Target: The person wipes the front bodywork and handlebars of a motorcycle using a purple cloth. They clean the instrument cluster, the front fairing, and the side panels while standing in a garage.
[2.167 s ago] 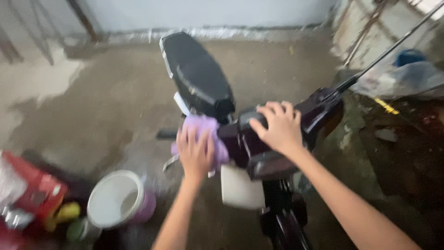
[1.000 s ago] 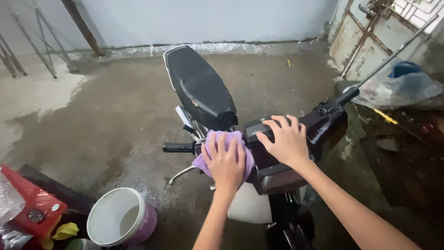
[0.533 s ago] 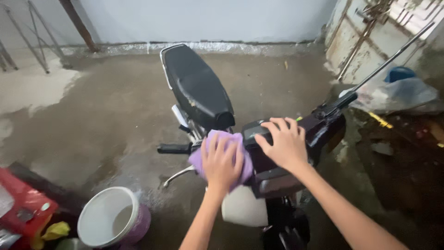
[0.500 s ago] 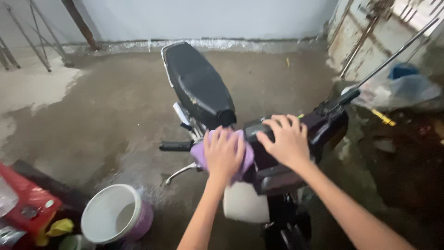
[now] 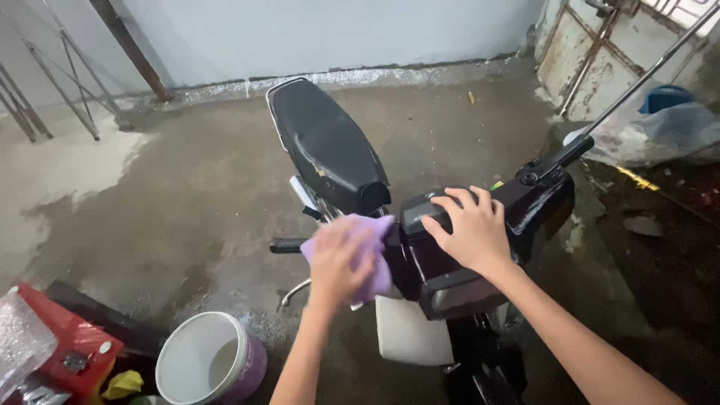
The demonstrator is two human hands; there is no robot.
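A dark motorbike (image 5: 480, 225) with a black seat (image 5: 326, 146) stands on the wet concrete floor, seen from above the handlebars. My left hand (image 5: 337, 259) presses a purple cloth (image 5: 379, 247) against the left side of the handlebar cover, next to the left grip (image 5: 285, 245). My right hand (image 5: 469, 229) lies flat, fingers spread, on top of the dark handlebar cover. The right grip (image 5: 574, 150) sticks out to the upper right.
A purple bucket (image 5: 214, 364) with a white inside stands at the lower left beside a red box (image 5: 64, 349) and a yellow rag (image 5: 124, 384). Metal rods (image 5: 52, 90) lean at the far left; a rusty gate (image 5: 600, 60) and plastic bags (image 5: 667, 131) are at the right.
My left hand has slid the purple cloth down and to the left along the handlebar cover. My right hand has stayed on top of the cover.
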